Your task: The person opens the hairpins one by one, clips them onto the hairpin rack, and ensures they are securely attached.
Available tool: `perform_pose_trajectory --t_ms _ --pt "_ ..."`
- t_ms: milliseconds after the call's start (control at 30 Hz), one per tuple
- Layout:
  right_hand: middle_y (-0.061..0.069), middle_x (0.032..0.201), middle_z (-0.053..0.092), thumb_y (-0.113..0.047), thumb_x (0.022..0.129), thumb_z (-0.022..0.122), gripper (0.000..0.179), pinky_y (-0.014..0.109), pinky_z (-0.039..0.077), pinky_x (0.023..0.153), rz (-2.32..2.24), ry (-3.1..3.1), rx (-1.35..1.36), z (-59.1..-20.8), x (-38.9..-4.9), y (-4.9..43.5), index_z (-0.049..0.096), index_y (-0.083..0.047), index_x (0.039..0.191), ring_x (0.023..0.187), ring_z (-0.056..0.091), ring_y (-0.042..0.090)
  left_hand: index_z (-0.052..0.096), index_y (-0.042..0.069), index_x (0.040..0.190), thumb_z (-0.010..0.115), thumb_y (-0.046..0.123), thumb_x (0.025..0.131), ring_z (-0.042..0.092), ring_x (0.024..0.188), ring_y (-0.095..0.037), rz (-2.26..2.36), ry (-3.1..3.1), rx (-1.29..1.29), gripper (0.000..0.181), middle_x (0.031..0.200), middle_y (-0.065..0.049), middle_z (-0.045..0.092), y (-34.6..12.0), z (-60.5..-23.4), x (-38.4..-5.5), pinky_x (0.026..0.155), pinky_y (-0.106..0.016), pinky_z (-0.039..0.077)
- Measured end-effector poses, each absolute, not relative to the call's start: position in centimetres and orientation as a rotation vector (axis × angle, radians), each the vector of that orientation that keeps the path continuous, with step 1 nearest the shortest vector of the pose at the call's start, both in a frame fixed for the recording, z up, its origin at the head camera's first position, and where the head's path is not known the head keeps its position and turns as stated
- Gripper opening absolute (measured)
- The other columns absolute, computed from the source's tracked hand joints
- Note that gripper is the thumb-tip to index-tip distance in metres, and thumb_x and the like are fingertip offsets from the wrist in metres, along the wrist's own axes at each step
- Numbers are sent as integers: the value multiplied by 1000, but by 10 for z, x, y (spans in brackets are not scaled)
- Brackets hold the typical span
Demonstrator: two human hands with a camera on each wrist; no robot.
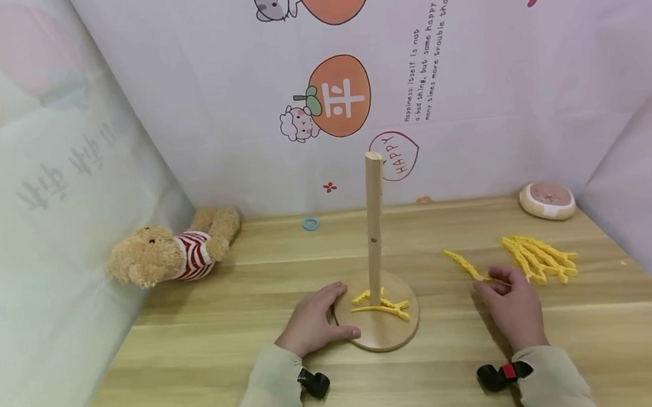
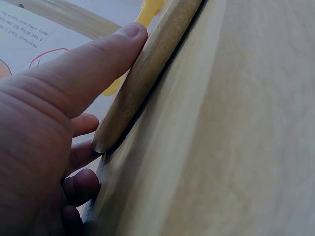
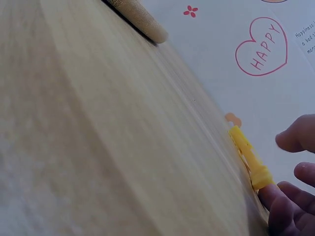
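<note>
My left hand (image 1: 317,321) holds the rim of a round wooden base (image 1: 383,338), thumb on top and the other fingers along the edge. From this base rises an upright wooden post (image 1: 374,225). Yellow branch-shaped pieces (image 1: 387,311) lie on the base around the post's foot. Over on the right, my right hand (image 1: 512,307) is at the near end of a single yellow branch piece (image 1: 462,262) on the table. In the right wrist view its fingers touch the end of that piece (image 3: 251,160), while the thumb (image 3: 298,135) stands apart from it.
Several more yellow branch pieces (image 1: 542,258) lie in a pile beyond my right hand. A teddy bear (image 1: 193,255) lies at the left, a blue ring (image 1: 311,223) at the back edge, and a round pink-and-white object (image 1: 547,200) at the back right. Printed cloth encloses the table.
</note>
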State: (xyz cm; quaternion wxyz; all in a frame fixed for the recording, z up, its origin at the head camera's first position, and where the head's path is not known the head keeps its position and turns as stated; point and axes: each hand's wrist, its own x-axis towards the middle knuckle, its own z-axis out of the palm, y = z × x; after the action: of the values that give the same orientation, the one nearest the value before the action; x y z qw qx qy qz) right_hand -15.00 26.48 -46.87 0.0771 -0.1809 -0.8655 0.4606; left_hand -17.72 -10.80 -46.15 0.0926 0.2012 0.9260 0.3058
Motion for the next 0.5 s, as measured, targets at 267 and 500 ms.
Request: perform_pose_trajectory --t_ms 267,500 --pt "34 132 51 -40 94 69 66 62 42 95 1100 -2760 -366 -472 -152 272 54 11 134 121 48 50 43 20 154 80 61 76 36 145 -28 907 2757 594 95 159 1 39 -109 -466 -174 117 -53 29" --pt "35 125 56 -39 90 72 65 65 42 91 928 -2857 -317 -469 -156 276 60 13 127 113 52 52 42 20 154 80 62 76 35 146 -28 906 2751 601 96 160 2 38 -110 -466 -178 117 -54 29"
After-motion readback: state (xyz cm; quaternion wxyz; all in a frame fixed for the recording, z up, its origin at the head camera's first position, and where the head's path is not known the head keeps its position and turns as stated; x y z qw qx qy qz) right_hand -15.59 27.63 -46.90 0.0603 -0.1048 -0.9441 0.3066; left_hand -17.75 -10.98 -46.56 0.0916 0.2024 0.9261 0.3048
